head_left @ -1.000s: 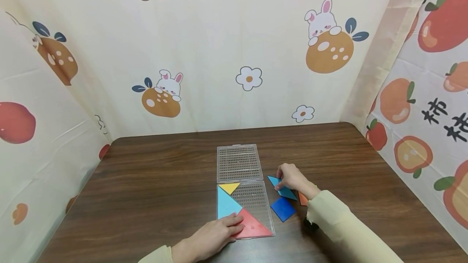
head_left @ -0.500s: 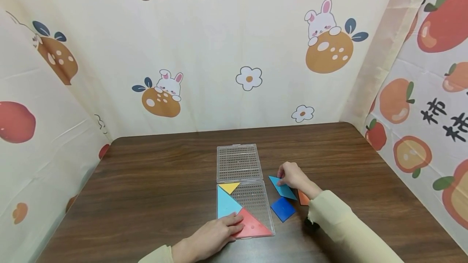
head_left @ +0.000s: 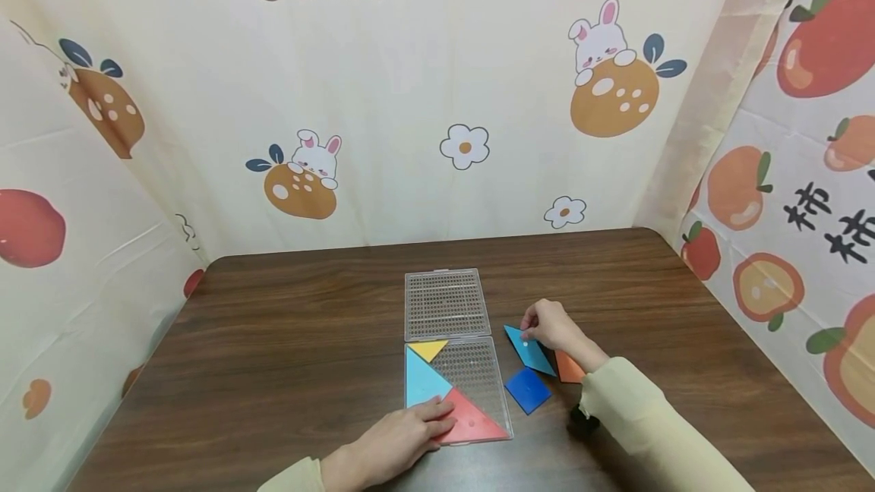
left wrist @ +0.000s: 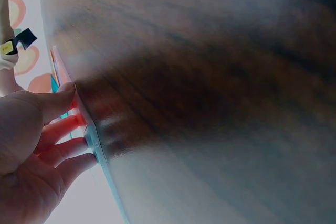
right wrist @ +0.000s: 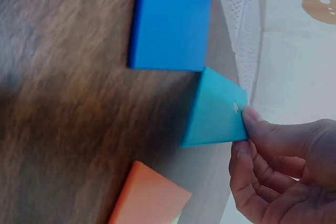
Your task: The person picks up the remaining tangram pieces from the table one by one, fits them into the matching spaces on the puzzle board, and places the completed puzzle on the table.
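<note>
A: What is held by the right hand point(head_left: 555, 329)?

B: A teal parallelogram piece point(head_left: 529, 350) is pinched at its far corner, with the fingertips point(right wrist: 247, 116) curled onto its edge. It is a flat, thin, matte tile with a small pale dot near the pinched corner. In the right wrist view its far end seems raised a little off the wooden table point(head_left: 287, 340), though this cannot be told for certain.

A: What is found around that grip?

B: A dark blue square piece point(head_left: 527, 389) lies nearer the person than the pinch; in the right wrist view its corner is seen against the teal tile's low end. An orange piece point(head_left: 567, 367) lies just beside the wrist, partly hidden by the cream sleeve point(head_left: 636, 416). To the left of the grip a clear pegged tray point(head_left: 475, 374) lies flat, with a clear lid point(head_left: 446, 304) touching its far edge.

A: And the other hand?

B: The left hand point(head_left: 399, 439) is laid on the tray's near left corner, fingers straight and pressed flat over a red triangle point(head_left: 472, 420). A light blue triangle point(head_left: 420, 382) and a small yellow triangle point(head_left: 428, 349) are seated beyond those fingers in the tray.

A: Is anything standing between the pinched tile and the tray?

B: Only a bare strip of table is seen there.
</note>
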The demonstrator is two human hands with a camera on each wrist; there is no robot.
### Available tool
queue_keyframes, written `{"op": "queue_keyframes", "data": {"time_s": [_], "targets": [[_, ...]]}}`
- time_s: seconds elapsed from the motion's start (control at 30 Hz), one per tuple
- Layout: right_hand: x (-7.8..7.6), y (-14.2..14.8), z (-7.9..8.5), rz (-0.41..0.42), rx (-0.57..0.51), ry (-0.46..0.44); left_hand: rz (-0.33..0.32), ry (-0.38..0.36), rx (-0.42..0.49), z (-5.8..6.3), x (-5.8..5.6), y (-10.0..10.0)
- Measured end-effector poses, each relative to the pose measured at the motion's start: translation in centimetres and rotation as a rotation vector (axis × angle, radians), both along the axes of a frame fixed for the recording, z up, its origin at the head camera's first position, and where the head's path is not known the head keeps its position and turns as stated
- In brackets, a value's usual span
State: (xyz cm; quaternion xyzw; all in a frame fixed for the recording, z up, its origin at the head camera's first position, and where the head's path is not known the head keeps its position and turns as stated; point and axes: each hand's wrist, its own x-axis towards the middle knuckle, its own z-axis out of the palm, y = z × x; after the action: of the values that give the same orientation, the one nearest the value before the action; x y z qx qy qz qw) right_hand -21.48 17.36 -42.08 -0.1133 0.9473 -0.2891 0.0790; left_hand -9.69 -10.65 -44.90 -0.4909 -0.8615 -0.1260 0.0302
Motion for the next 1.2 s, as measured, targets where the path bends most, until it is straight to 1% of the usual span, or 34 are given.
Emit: {"op": "queue_keyframes", "data": {"time_s": [0.23, 0.47, 0.63, 0.87, 1.2], "targets": [[0.2, 0.1, 0.4, -0.014, -0.023, 0.005, 0.0, -0.014, 0.007, 0.0, 0.0, -0.1], [0.5, 0.3, 0.4, -0.042, -0.049, -0.011, 0.001, 0.02, 0.01, -0.1, 0.1, 0.0], [0.8, 0.3, 0.4, -0.064, -0.077, -0.02, 0.002, 0.001, 0.002, 0.0, 0.0, 0.0], [1.2, 0.2, 0.3, -0.085, -0.12, -0.024, 0.001, 0.005, 0.005, 0.0, 0.1, 0.0], [2.1, -0.5, 0.3, -0.049, -0.208, -0.024, -0.006, 0.002, 0.002, -0.1, 0.0, 0.0]]}}
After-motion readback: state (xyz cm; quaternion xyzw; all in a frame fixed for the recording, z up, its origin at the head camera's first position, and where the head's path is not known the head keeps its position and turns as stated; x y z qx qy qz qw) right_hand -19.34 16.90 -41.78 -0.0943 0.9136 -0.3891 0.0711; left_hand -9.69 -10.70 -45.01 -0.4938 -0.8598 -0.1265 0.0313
